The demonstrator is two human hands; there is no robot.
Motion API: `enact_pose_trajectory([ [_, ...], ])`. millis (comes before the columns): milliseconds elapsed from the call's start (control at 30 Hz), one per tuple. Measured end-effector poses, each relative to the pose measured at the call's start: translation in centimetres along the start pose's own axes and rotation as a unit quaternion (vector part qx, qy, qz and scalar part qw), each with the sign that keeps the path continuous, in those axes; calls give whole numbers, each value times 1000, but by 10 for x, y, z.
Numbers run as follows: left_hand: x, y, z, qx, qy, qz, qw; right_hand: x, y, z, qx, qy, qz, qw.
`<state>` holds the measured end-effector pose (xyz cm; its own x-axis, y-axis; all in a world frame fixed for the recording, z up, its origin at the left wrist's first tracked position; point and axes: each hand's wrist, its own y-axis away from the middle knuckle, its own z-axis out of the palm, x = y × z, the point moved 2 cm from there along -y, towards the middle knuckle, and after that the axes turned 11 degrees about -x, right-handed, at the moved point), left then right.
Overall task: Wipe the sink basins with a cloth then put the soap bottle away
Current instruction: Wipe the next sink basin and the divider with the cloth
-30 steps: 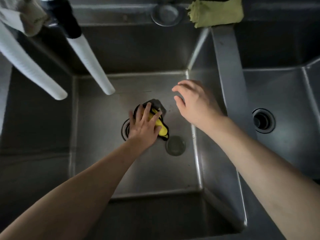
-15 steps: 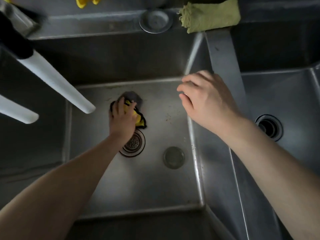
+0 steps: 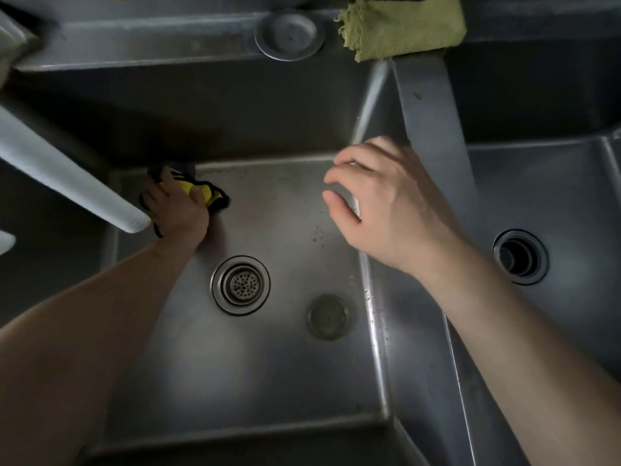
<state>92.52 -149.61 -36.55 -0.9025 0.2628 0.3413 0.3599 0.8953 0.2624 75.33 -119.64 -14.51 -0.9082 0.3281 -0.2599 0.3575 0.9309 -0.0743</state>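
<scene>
Stainless steel throughout; lighting dim, so the far wall of the left basin (image 3: pixel 302 364) reads nearly black. Landmark for positions: the strainer drain (image 3: pixel 240 285) in that basin's floor.

Hidden or cut off: soap bottle not seen anywhere in view. Most of the cloth (image 3: pixel 201 193) is covered by the left hand (image 3: pixel 178 210); only its right end and some dark edging left of the hand show. A white tube (image 3: pixel 67 183) enters from the left edge, its origin out of frame; its open end hangs up and left of the drain, overlapping the cloth's left edge. A second white piece at the far left edge is barely in frame and cannot be identified. A yellow scrap at the top edge is cut off.

Cloth: yellow with black border, bunched. Its visible part stretches roughly left to right along the basin's back corner, up and left of the drain. Exact shape not recoverable under the hand.

Left hand: fingers curled over the cloth, pressing it to the basin floor.
Right hand (image 3: pixel 386 210): up and right of the drain, over the divider (image 3: pixel 433 129), fingers loosely bent and spread, holding nothing.

Other: flat round stopper (image 3: pixel 328 316) just right of and below the drain; a round metal disc (image 3: pixel 289 34) and a green rag (image 3: pixel 403 26) on the ledge far above it; open drain hole (image 3: pixel 520 257) in the right basin (image 3: pixel 554 196), well to the right. Small specks on the floor between drain and right hand.
</scene>
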Motion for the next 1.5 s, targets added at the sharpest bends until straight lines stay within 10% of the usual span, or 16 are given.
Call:
enact_pose_trajectory([
  [433, 67, 34, 39, -11, -55, 94, 994, -1, -1, -5, 57, -68, -2, 996],
  [667, 150, 97, 104, -162, -111, 388, 901, -2, 2, -7, 48, -52, -2, 997],
  [1500, 125, 63, 70, 2, 24, 203, 979, 7, 28, -14, 186, -37, 84, 978],
])
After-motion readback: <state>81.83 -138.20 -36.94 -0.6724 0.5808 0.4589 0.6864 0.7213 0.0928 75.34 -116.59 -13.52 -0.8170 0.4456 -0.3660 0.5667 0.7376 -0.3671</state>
